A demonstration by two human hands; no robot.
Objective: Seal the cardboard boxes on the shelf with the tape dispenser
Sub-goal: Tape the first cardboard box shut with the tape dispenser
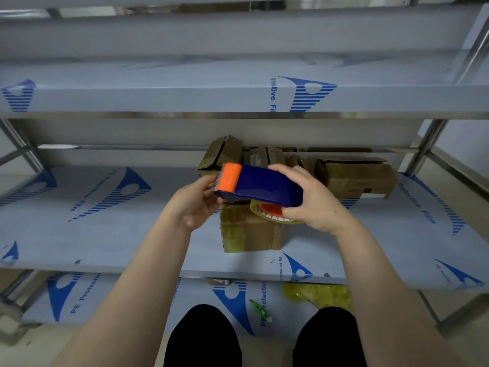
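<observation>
1. Right hand [315,200]: I saw its fingers curled round the rear of the dispenser [262,185], the thumb lying over the blue top and the fingertips tucked beneath, near the roll [272,211]. The grip was closed on the tool.
2. Left hand [197,202]: its fingers [211,190] were bent at the orange front end, thumb and forefinger pinched close together just under the toothed edge. I could not tell whether they held a tape end or only touched the housing.
3. Dispenser: blue body with an orange nose, held in the air between my two hands, nose pointing left and slightly away, tilted so that the roll hung below at the right.
4. Roll: clear yellowish tape on an orange core, partly hidden by the right hand.
5. Box [250,229]: a small cardboard carton directly below the dispenser, standing on the middle shelf [105,234]; its near faces were glossy with tape. Whether the tool touched it I could not tell.
6. Rear boxes [357,176]: several more cartons stood at the back of the same shelf, behind the dispenser and to its right, at least one with a flap raised.
7. Shelf: metal, covered in pale film printed with blue marks; an upper shelf [185,99] ran above it.
8. Lower shelf [132,300]: it carried a green pen-like object [260,311] and a crumpled yellow wad [317,294].
9. Knees [203,337]: dark-clad, at the bottom edge.
</observation>
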